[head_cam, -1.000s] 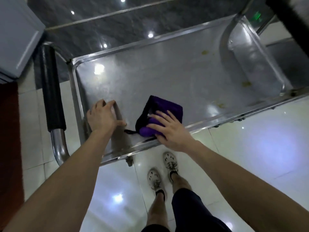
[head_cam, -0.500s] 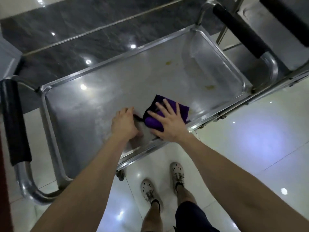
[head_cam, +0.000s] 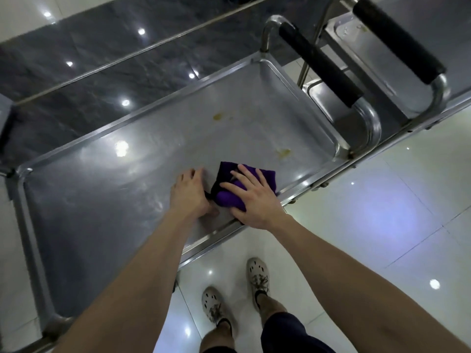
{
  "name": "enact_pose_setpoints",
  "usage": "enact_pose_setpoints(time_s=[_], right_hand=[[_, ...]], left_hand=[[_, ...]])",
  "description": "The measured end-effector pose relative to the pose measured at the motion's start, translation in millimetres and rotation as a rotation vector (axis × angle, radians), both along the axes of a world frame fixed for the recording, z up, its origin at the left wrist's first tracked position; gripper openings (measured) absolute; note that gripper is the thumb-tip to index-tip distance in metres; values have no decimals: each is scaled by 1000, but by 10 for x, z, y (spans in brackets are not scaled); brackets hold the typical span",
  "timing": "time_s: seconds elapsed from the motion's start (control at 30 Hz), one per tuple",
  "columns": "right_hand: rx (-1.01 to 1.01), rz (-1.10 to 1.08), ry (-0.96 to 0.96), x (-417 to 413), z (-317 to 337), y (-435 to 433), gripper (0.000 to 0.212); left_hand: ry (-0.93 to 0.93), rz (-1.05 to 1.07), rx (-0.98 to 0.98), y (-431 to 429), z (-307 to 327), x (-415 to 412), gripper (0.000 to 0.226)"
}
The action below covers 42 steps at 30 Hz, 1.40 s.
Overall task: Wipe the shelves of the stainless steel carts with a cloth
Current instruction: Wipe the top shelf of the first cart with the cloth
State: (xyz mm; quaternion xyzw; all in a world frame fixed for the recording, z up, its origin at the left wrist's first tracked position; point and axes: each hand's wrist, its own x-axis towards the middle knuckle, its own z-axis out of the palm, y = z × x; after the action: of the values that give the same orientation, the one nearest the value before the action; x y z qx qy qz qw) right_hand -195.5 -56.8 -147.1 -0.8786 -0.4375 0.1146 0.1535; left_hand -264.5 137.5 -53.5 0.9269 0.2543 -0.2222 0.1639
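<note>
Spanning most of the view, the stainless steel cart's top shelf (head_cam: 114, 200) sits at waist height in front of the person, so both arms reach down onto it. A second cart (head_cam: 369, 67) stands just beyond its black-gripped handle (head_cam: 318, 64).

The right hand (head_cam: 252, 197) lies flat on the folded purple cloth (head_cam: 266, 177), fingers (head_cam: 248, 174) spread and straight, probably to press a broad patch against the steel. The cloth rests on the shelf by the near rim. The left hand (head_cam: 190, 194) rests on bare steel touching the cloth's left edge, holding nothing, likely as a brace.

Two yellowish stains (head_cam: 283, 152) remain unwiped ahead of the cloth.

A second ago both hands worked at the shelf's far left end. They have since slid along the near rim, and the cloth is now close to the nearer stain.
</note>
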Motion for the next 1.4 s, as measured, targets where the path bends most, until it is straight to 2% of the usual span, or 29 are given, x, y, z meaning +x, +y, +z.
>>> enact_pose_setpoints(time_s=[0.23, 0.33, 0.43, 0.5, 0.57, 0.7, 0.83, 0.93, 1.03, 1.17, 1.23, 1.33, 1.4], right_hand=[[70, 6, -13, 317, -29, -199, 61], [80, -244, -58, 898, 15, -582, 58], [-27, -508, -34, 1264, 50, -735, 58], [-72, -544, -17, 1158, 39, -505, 59], [-65, -435, -13, 811, 14, -184, 59], [-30, -79, -50, 69, -89, 202, 58], [70, -8, -93, 332, -104, 35, 50], [123, -209, -113, 920, -105, -311, 46], [17, -470, -112, 1524, -88, -662, 50], [-25, -685, -58, 1677, -63, -330, 54], [6, -599, -45, 1407, -59, 118, 54], [27, -200, -14, 857, -100, 597, 55], [11, -49, -27, 720, -114, 631, 57]], left_hand=[[22, 30, 76, -87, -92, 40, 131], [17, 33, 82, -82, -110, 35, 132], [11, 38, 92, -78, -143, 28, 132], [15, 48, 93, -67, -161, 28, 134], [15, 54, 94, -51, -168, 20, 135], [-11, 41, 115, -45, -150, -14, 134], [0, 42, 105, -39, -126, -4, 136], [7, 46, 92, -24, -119, 13, 136], [3, 41, 106, -17, -124, 14, 135], [-6, 40, 136, -8, -155, 21, 136], [-4, 39, 133, 15, -168, 18, 137], [4, 18, 136, 58, -176, 10, 139], [18, 3, 146, 65, -165, 12, 140]])
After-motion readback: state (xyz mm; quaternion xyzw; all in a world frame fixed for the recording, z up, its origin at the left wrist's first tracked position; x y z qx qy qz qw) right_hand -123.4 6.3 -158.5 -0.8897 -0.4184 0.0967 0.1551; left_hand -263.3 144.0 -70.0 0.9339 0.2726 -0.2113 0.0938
